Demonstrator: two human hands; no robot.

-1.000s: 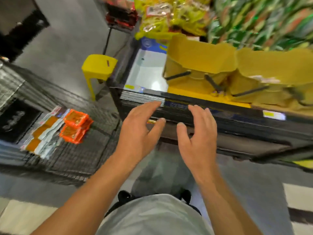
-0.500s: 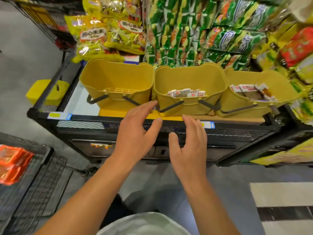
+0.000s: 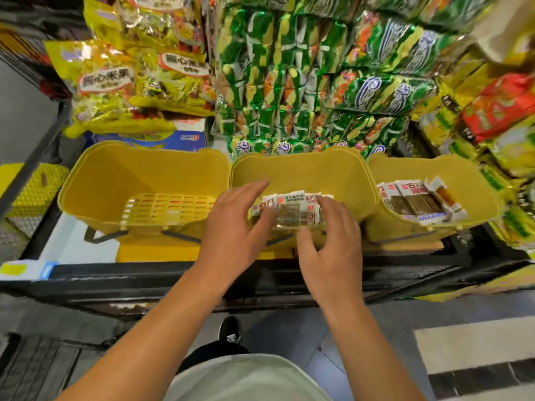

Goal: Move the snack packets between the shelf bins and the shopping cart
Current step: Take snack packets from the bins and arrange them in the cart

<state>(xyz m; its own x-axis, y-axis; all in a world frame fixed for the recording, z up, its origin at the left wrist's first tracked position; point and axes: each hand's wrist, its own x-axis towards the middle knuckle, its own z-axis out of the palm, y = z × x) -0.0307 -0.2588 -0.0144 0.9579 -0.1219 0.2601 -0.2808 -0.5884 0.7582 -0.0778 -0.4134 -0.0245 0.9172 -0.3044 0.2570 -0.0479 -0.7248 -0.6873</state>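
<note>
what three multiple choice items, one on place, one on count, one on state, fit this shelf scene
1. Where are both hands reaching?
A. left bin
B. middle bin
C. right bin

2. How many yellow plastic bins stand in the row?
A. two
B. three
C. four

3. What state is the left bin in?
A. empty
B. full of packets
C. tipped over

Answers:
1 B: the left hand and right hand close on the white-and-brown snack packets in the middle yellow plastic bin.
2 B: the left yellow plastic bin, the middle one and the right yellow plastic bin.
3 A: only its slotted floor shows.
</note>
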